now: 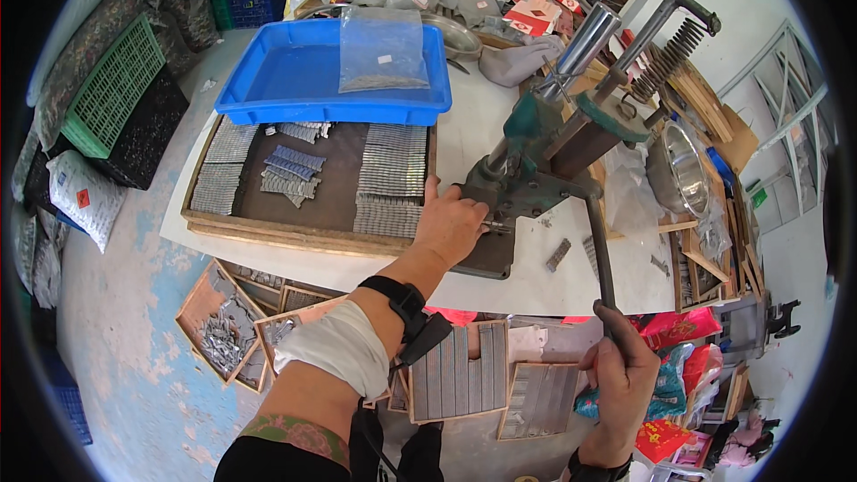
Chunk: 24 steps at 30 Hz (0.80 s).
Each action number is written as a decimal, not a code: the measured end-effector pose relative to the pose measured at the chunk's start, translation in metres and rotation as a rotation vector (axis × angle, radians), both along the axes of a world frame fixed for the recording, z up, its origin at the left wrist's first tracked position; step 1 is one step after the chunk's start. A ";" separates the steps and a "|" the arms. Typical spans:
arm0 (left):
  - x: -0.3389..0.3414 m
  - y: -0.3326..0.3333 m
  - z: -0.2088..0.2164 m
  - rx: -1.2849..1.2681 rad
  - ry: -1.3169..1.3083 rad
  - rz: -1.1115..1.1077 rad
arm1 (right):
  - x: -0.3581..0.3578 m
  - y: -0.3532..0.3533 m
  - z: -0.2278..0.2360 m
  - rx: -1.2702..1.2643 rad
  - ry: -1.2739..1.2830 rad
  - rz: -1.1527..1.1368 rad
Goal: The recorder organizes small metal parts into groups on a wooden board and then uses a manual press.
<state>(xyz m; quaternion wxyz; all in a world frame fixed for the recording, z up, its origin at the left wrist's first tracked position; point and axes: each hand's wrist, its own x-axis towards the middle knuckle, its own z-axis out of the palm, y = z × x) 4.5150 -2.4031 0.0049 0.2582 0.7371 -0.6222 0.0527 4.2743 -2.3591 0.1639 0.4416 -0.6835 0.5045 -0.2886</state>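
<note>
A green hand press [527,138] with a chromed cylinder and a coil spring stands on the white-covered table. My left hand [451,225] is at the press's dark base, its fingertips closed together beside a small metal piece [497,226]; what they pinch is hidden. My right hand [622,375] is wrapped round the lower end of the press's long lever [601,254], which points down toward me. Left of the press lies a wooden tray [330,178] with rows of small grey metal pieces [393,161] along its sides and a few loose strips [293,170] in the middle.
A blue plastic tray [295,110] with a clear bag [382,49] rests over the wooden tray's far end. Short metal strips [559,254] lie right of the press base. A steel bowl [683,170] stands further right. Wooden boxes of parts [228,321] sit below the table's front edge.
</note>
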 end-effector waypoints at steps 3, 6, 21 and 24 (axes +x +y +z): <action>-0.001 0.000 0.001 0.042 0.009 -0.015 | 0.000 0.000 -0.001 -0.010 -0.011 -0.006; -0.001 -0.001 -0.002 0.038 -0.043 -0.038 | -0.001 0.000 -0.001 -0.018 -0.014 0.002; 0.003 -0.004 -0.005 0.001 0.069 -0.093 | 0.005 -0.002 0.014 -0.009 0.002 -0.032; 0.003 -0.005 -0.007 -0.009 0.084 -0.104 | 0.004 -0.001 0.013 -0.012 -0.001 -0.038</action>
